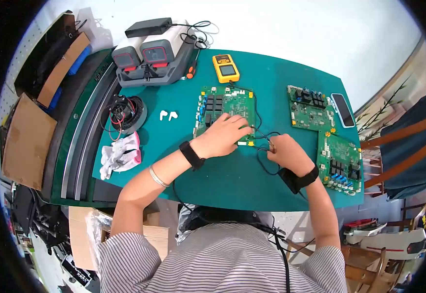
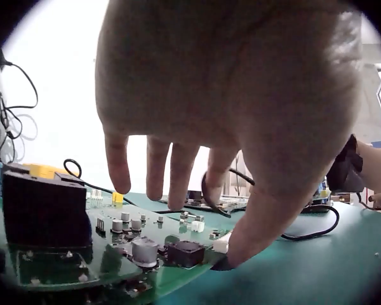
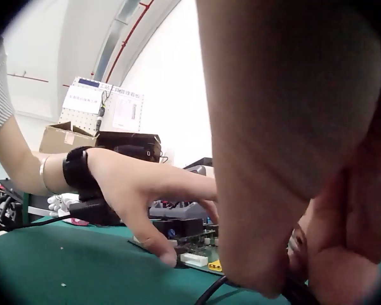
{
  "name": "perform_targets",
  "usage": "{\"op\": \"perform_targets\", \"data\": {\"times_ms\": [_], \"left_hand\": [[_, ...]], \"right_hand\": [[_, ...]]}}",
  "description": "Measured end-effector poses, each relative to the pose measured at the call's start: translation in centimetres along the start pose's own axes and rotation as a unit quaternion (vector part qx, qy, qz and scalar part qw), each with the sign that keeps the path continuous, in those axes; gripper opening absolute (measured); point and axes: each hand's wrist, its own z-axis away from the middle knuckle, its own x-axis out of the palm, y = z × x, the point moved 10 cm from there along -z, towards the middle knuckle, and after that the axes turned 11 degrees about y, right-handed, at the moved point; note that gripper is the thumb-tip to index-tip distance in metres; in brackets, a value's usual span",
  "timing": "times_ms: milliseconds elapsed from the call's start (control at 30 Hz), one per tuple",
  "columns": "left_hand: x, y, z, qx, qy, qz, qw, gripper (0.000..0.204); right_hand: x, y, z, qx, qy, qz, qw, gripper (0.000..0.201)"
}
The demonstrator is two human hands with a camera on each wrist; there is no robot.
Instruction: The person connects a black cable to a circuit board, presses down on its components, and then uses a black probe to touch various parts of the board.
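Observation:
A green circuit board with black relays and blue parts lies on the green tabletop. My left hand rests over its near right part. In the left wrist view, the fingers reach down over the board and the thumb touches its edge beside a white connector. Right of the board, my right hand grips a black cable between curled fingers. In the right wrist view the cable comes out below the hand; its gripped end is hidden. A yellow handheld meter lies behind the board, its lead running down the right side.
More green circuit boards and a phone lie at the right. At the left are white gloves, a black round part with wires and white earbuds. A grey-and-white twin device stands at the back left.

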Motion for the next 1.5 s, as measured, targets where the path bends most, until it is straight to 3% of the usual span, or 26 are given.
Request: {"op": "perform_targets", "data": {"times_ms": [133,200,333,433,500,600,633,700,733,800,867,933,1000,1100,1167,1400,1500], "left_hand": [[-0.3,0.1,0.4,0.006,0.021,0.014,1.000,0.050],[0.0,0.1,0.4,0.002,0.026,0.030,0.999,0.047],[0.4,0.0,-0.1,-0.018,0.019,0.051,0.998,0.039],[0.4,0.3,-0.5,-0.016,-0.003,0.027,1.000,0.040],[-0.2,1.1,-0.8,-0.008,0.014,0.033,0.999,0.040],[-1.2,2.3,-1.3,-0.001,0.036,0.040,0.999,0.041],[-1.6,2.5,-1.3,-0.001,0.040,0.045,0.998,0.041],[-2.8,2.9,-1.3,-0.005,0.054,0.073,0.996,0.037],[-3.4,3.1,-1.3,-0.005,0.068,0.102,0.992,0.034],[-3.6,3.1,-1.1,-0.002,0.063,0.149,0.987,0.031],[-4.5,2.8,-0.8,0.005,0.059,0.193,0.980,0.028],[-5.9,1.1,-0.1,-0.059,0.052,0.258,0.963,0.026],[-7.4,-1.2,0.5,-0.092,0.103,0.195,0.971,0.030],[-6.7,-4.3,2.6,-0.153,0.114,0.104,0.976,0.033],[-6.3,-6.4,4.4,-0.284,0.091,0.039,0.954,0.036],[-3.9,-6.6,4.8,-0.316,0.112,-0.024,0.942,0.049],[-2.9,-7.3,4.2,-0.351,0.064,-0.063,0.932,0.054]], "right_hand": [[1.1,0.5,-0.1,-0.037,-0.033,0.002,0.999,0.018],[0.5,0.6,-0.2,-0.050,0.018,0.015,0.999,0.019],[0.1,0.4,-0.4,0.001,0.012,-0.027,1.000,0.020],[-0.9,0.1,-0.5,0.014,0.063,-0.003,0.998,0.019],[-2.6,-0.3,-0.4,-0.056,0.204,-0.014,0.977,0.017],[-3.1,-0.8,0.4,-0.084,0.217,-0.056,0.971,0.016],[-3.6,-1.4,0.7,-0.086,0.215,-0.057,0.971,0.016],[-3.0,-0.6,1.3,0.028,0.149,-0.156,0.976,0.016],[-2.9,-0.7,1.6,0.029,0.147,-0.156,0.976,0.016],[-1.2,0.2,2.3,0.085,0.062,-0.207,0.973,0.019],[-0.8,0.6,3.0,0.084,0.060,-0.201,0.974,0.018],[-0.6,1.0,3.3,0.087,0.057,-0.197,0.975,0.017],[-0.7,1.4,3.4,0.073,0.060,-0.184,0.978,0.012],[-0.4,2.0,3.7,0.048,0.069,-0.148,0.985,0.009],[-0.3,2.1,3.9,0.057,0.070,-0.149,0.985,0.009],[-0.3,2.1,4.1,0.075,0.085,-0.137,0.984,0.010],[-0.5,1.7,4.1,0.070,0.082,-0.136,0.985,0.010]]}}
